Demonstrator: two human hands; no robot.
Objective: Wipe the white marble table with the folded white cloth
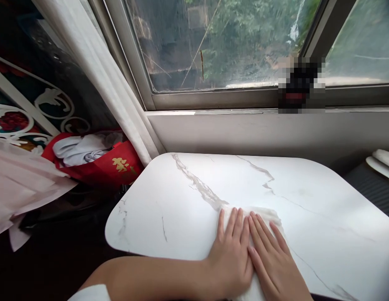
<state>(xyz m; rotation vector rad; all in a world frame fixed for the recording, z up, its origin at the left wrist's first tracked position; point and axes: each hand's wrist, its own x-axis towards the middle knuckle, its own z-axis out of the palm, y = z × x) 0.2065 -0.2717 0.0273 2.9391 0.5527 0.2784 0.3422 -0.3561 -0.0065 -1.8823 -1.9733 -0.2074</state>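
Cloth (271, 215) on tabletop (188, 225), toward near side, partly hidden under both hands. Left hand (230, 257) and right hand (274, 263) side by side, touching; fingers (231, 225) straight, laid flat, slightly spread, no pinch visible. Done: cloth down, both hands on it. Tabletop reaches well past cloth either side; how much remains, can't tell from surface.
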